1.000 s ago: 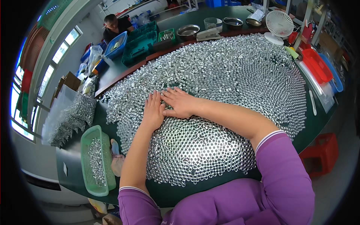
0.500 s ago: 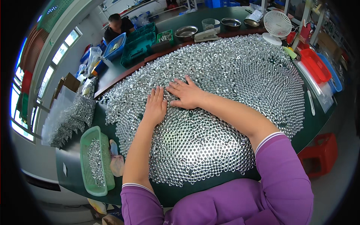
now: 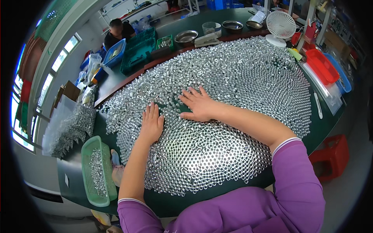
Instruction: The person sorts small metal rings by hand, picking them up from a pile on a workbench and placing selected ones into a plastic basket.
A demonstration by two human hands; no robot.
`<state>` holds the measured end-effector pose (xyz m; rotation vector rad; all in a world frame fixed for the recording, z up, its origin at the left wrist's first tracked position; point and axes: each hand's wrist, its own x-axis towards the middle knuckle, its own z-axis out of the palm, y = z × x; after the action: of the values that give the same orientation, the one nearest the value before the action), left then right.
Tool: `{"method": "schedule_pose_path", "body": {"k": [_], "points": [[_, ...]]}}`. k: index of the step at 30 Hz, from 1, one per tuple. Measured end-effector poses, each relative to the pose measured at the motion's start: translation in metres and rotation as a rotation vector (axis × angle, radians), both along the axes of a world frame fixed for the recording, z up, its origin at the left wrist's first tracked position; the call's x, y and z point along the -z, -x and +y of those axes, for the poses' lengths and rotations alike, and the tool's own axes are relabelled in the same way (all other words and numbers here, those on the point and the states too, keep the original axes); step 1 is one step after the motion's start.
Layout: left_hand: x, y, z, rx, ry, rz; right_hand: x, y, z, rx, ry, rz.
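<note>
A wide layer of small shiny metal sleeves (image 3: 210,151) covers most of the dark green table. Nearest me many of them stand on end, packed close with their round holes facing up; at the far side they lie jumbled. My left hand (image 3: 152,126) rests flat on the sleeves, left of the middle, fingers stretched forward. To its right, my right hand (image 3: 198,105) lies palm down with fingers spread, thumb pointing left. Between the two hands a small patch of green tabletop shows. Neither hand grips anything; what lies under the palms is hidden.
A pale green basket (image 3: 86,174) of metal parts stands at the left, near filled clear bags (image 3: 74,126). Metal bowls (image 3: 186,37), a white fan (image 3: 281,25) and a red tray (image 3: 321,66) line the far and right sides. A person (image 3: 116,31) sits beyond the table.
My left hand has moved left and toward me, and my right hand slightly right and toward me. The gap between them has widened, baring some green tabletop.
</note>
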<state>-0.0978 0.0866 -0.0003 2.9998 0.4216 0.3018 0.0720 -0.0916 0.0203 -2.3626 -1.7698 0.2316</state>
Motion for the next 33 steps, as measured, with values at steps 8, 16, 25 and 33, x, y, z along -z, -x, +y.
{"method": "schedule_pose_path", "body": {"k": [8, 16, 25, 33], "points": [[-0.014, -0.014, -0.008, 0.051, 0.012, 0.008, -0.002, -0.001, 0.01, -0.069, -0.084, -0.015], [-0.02, -0.015, -0.034, 0.134, 0.156, -0.041, -0.004, 0.029, 0.003, -0.159, -0.058, 0.037], [-0.016, -0.003, -0.048, 0.189, 0.204, -0.023, 0.008, 0.029, -0.033, -0.172, -0.073, 0.055], [-0.011, 0.0, -0.036, 0.061, 0.076, 0.06, 0.008, 0.003, -0.045, 0.029, -0.084, -0.041]]}}
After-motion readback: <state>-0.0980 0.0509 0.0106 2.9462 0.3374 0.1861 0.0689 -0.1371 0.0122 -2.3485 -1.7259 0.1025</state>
